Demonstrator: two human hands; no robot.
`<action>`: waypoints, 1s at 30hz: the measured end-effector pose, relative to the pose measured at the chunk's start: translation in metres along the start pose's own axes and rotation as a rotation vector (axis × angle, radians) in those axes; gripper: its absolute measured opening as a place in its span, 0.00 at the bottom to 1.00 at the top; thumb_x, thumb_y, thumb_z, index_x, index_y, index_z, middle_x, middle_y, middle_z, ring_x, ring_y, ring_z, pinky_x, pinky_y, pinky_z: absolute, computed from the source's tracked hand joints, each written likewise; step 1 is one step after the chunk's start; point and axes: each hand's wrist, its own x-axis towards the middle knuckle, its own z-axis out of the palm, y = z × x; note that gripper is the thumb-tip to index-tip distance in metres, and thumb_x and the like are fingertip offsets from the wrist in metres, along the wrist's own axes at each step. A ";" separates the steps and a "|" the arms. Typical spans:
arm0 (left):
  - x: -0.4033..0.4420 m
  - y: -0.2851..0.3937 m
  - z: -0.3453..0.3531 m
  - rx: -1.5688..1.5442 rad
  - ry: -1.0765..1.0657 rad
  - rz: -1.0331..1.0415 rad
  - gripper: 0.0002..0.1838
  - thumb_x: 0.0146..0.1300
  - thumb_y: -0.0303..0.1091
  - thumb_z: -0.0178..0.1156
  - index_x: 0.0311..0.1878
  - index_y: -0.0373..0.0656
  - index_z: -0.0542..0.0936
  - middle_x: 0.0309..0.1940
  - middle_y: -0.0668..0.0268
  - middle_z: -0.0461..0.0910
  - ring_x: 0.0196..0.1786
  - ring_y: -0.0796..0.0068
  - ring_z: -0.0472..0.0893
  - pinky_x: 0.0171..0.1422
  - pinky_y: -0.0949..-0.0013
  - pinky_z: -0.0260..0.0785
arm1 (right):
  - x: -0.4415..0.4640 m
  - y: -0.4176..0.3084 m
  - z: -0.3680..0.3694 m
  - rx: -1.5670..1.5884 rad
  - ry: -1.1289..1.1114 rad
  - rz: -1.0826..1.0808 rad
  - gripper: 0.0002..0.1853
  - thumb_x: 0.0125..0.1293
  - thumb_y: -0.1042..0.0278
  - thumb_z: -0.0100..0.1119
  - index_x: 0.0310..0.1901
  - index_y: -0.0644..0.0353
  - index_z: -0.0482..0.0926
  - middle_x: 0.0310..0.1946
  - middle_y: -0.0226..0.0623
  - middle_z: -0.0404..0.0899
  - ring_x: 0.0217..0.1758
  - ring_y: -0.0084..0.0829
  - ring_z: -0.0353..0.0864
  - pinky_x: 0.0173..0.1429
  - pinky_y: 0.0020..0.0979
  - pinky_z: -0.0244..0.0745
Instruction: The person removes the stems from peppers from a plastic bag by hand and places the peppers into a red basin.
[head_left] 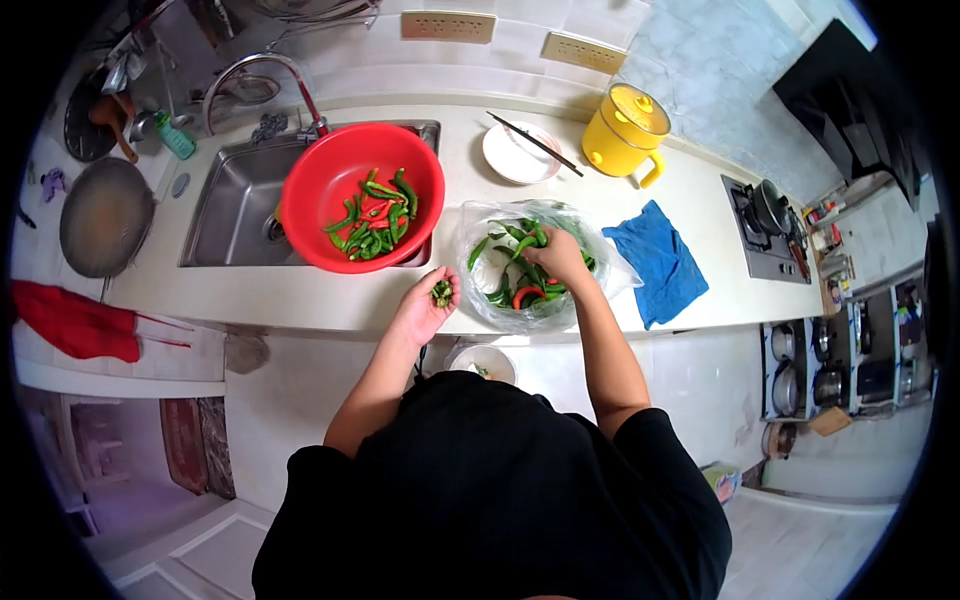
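Note:
My left hand (424, 312) is turned palm up at the counter's front edge, its fingers curled round a small heap of green pepper stems (441, 292). My right hand (560, 256) reaches into a clear plastic bag (470, 232) of green and red chili peppers, its fingertips closed on a green chili pepper (527, 243). A curved red pepper (526, 296) lies lower in that bag. To the left, a red basin (305, 215) rests over the sink's right part, with several green and red chili peppers in its bottom.
Behind the bag stand a white bowl (505, 165) with chopsticks (530, 142) across it and a yellow electric pot (615, 135). A blue cloth (665, 270) lies to the right, before the stove (775, 262). Below the counter edge is a white bin (507, 362).

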 end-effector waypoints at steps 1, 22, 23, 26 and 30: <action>0.001 -0.003 0.009 0.062 0.004 0.013 0.10 0.64 0.39 0.55 0.40 0.41 0.76 0.32 0.68 0.77 0.33 0.78 0.76 0.39 0.76 0.71 | -0.009 -0.001 -0.008 0.208 -0.039 0.098 0.14 0.49 0.67 0.63 0.39 0.62 0.78 0.24 0.39 0.80 0.28 0.31 0.79 0.36 0.31 0.72; 0.035 -0.039 0.096 0.603 -0.158 0.130 0.08 0.63 0.38 0.56 0.36 0.43 0.77 0.29 0.73 0.76 0.30 0.86 0.72 0.29 0.81 0.61 | -0.077 -0.016 0.003 0.817 -0.008 0.048 0.10 0.57 0.72 0.61 0.37 0.66 0.74 0.26 0.31 0.77 0.30 0.19 0.76 0.36 0.21 0.70; 0.034 -0.037 0.094 0.576 -0.154 0.120 0.08 0.64 0.38 0.56 0.37 0.43 0.77 0.29 0.72 0.76 0.29 0.86 0.72 0.28 0.81 0.60 | -0.077 -0.022 -0.004 0.732 -0.029 0.026 0.10 0.56 0.72 0.62 0.38 0.66 0.75 0.27 0.31 0.77 0.30 0.18 0.75 0.36 0.21 0.70; 0.032 -0.029 0.081 0.416 -0.175 0.069 0.08 0.64 0.38 0.55 0.36 0.44 0.77 0.28 0.72 0.75 0.27 0.86 0.71 0.28 0.82 0.60 | -0.071 -0.021 -0.006 0.717 -0.156 -0.042 0.11 0.54 0.72 0.63 0.39 0.66 0.76 0.27 0.28 0.76 0.30 0.16 0.73 0.37 0.19 0.68; 0.028 -0.021 0.060 0.176 -0.061 0.037 0.08 0.64 0.38 0.55 0.35 0.44 0.76 0.25 0.73 0.72 0.26 0.85 0.71 0.27 0.82 0.61 | -0.050 -0.030 0.002 0.913 -0.271 -0.145 0.11 0.57 0.72 0.61 0.40 0.66 0.75 0.25 0.27 0.76 0.26 0.16 0.72 0.32 0.20 0.68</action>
